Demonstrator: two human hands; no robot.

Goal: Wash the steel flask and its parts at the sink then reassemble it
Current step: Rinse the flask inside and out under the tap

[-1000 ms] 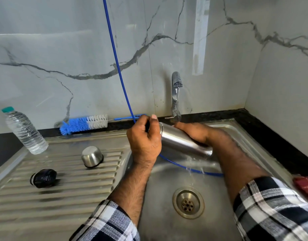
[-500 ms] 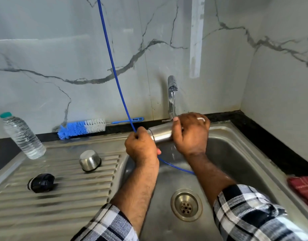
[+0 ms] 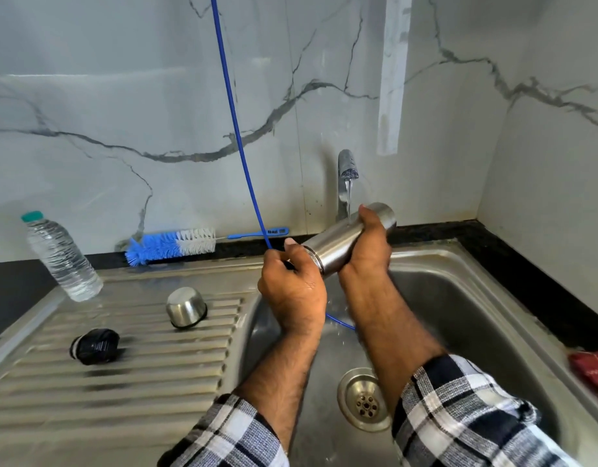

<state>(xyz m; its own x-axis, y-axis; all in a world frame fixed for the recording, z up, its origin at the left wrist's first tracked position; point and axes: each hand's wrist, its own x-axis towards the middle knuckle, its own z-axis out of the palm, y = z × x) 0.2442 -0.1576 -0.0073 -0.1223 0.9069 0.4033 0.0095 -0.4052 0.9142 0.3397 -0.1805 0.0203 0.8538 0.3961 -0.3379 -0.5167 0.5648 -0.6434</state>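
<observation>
- Since half a second ago the steel flask [image 3: 338, 244] tilts steeper, base end raised up under the tap [image 3: 347, 176]; the right hand [image 3: 370, 244] has slid up the body toward the base.
- A thin stream of water from the tap lands on the flask's upper side, just beside the right thumb.
- Right hand grip: fingers wrapped and pressed tight round the upper half of the flask.
- Left hand [image 3: 292, 286] grip: curled shut at the flask's open mouth end, low and left; the blue tube [image 3: 237, 129] passes by its fingers, cannot tell whether it is pinched.
- Flask is held in the air over the back left part of the sink basin [image 3: 466, 298], mouth toward the drainboard, base toward the back wall.
- Blue tube comes down from the top of the view, runs behind the left hand and shows again below it inside the basin.
- Drain [image 3: 365, 401] sits at the basin's near middle, between the two forearms.
- Steel cup [image 3: 185, 307] stands upside down on the drainboard [image 3: 122, 382], near the basin's left edge.
- Black stopper [image 3: 94, 346] lies on its side on the drainboard, left of and nearer than the cup, apart from it.
- Plastic water bottle [image 3: 60, 256] stands at the drainboard's far left corner, teal cap on.
- Blue and white bottle brush [image 3: 171, 246] lies along the drainboard's back edge against the wall.
- Red cloth [image 3: 592, 372] shows at the right edge, on the sink rim.
- Both sleeves are checked black and white.
</observation>
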